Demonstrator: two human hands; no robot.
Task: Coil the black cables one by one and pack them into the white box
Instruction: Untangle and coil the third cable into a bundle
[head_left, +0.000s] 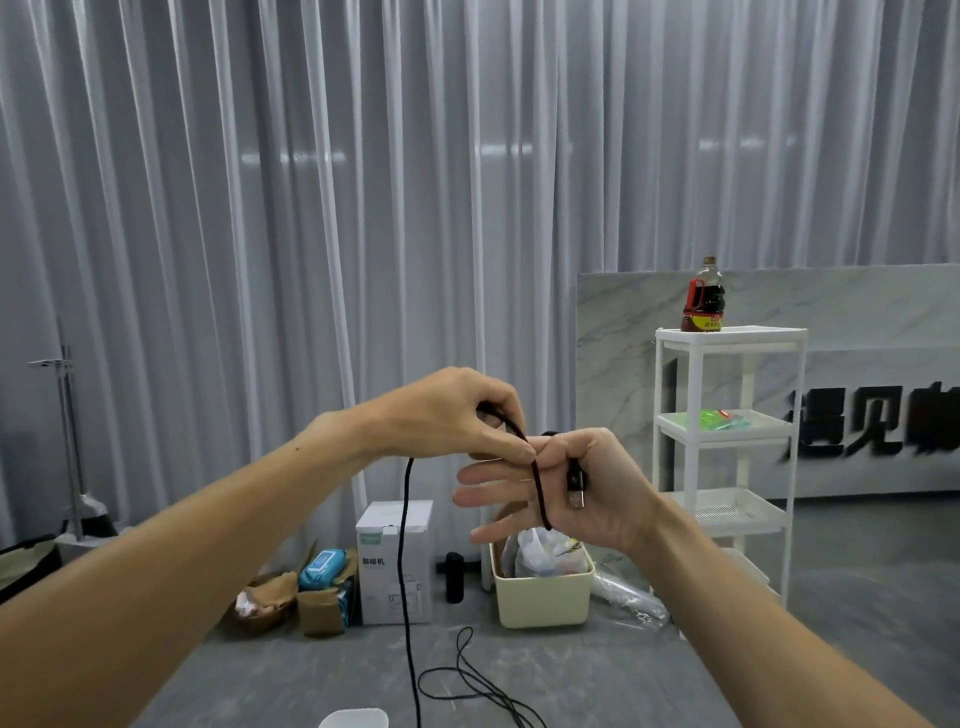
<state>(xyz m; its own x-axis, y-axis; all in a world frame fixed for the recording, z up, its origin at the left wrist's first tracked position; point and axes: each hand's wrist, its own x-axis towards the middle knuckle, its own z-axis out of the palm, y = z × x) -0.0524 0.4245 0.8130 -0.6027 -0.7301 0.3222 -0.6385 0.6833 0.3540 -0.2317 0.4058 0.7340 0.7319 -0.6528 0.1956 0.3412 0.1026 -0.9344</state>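
cable in hand: black cable runs from the left hand across the palm side of the right hand, between the straight fingers and the thumb base; its usb plug points down beside the right thumb.
left hand: left hand is raised above the worktop, fingers curled, pinching the cable between thumb and fingertips, just beside the right hand's index finger.
right hand: right hand is held palm toward the camera, four fingers straight and pointing left; the thumb is folded over the plug end, pressing it against the palm.
hanging length: from the left hand the cable drops straight down to the grey worktop.
second cable: thinner black cable lies in loose loops on the worktop, near the hanging length.
white box: white rim shows at the bottom edge, cut off by the frame; contents cannot be told.
background: white carton, cream bin with bags, white shelf rack carrying a dark bottle, grey curtain.
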